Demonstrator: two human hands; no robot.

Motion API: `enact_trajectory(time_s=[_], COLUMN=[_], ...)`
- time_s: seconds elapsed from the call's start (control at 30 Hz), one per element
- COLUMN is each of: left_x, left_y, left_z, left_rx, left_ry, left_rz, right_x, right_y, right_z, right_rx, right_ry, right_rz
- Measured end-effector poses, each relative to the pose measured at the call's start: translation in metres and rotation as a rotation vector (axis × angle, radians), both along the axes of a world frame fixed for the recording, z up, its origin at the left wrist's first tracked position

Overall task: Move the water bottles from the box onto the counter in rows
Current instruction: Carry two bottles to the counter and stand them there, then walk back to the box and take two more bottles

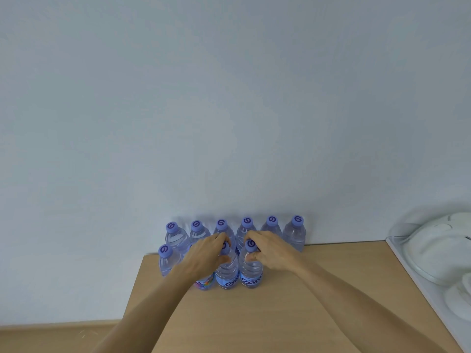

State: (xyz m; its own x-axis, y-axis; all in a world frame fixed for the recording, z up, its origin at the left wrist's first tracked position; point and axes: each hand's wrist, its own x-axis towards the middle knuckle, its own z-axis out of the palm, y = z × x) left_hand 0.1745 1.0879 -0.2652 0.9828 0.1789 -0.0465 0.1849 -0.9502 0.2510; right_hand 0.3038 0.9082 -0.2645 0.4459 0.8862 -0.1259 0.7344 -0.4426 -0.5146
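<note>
Clear water bottles with purple caps stand on the wooden counter [293, 301] against the wall. A back row of several bottles [295, 233] runs along the wall. In front of it stands a second row, starting with one bottle at the left end [167, 261]. My left hand [206, 253] grips the neck of a front-row bottle [226, 273]. My right hand [270, 253] grips the neck of the bottle beside it [251, 273]. Both held bottles stand upright on the counter. Another bottle with a colourful label [204, 284] is partly hidden under my left wrist. The box is out of view.
A white surface [413, 281] borders the counter on the right, carrying a clear domed lid over white dishes [438, 250]. The counter's left edge drops off at about mid-frame, with a lower wooden ledge [51, 335] beyond it.
</note>
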Motion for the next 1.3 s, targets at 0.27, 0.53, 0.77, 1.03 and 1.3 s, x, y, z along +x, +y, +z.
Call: enact_trajectory(time_s=[0.27,0.53,0.77,1.03,1.3], left_x=[0.004,0.02,0.051,0.079,0.073], left_y=[0.01,0.028,-0.006,-0.125,-0.29], left_z=[0.025,0.08,0.14,0.208,0.245], left_rx=[0.03,-0.103,-0.426,-0.595,-0.737], left_ry=[0.074,-0.181,-0.434,-0.477,-0.467], left_rz=[0.023,-0.061,-0.222,-0.572,-0.902], right_x=[-0.006,0.001,-0.01,-0.07,-0.159], right_y=[-0.004,-0.031,-0.088,-0.217,-0.363], right_z=[0.005,0.05,0.116,0.18,0.209], right_rx=[-0.024,-0.039,-0.006,0.026,-0.107], right_ry=[0.06,-0.23,-0.399,-0.527,-0.617], right_rz=[-0.039,-0.326,-0.563,-0.932,-1.236])
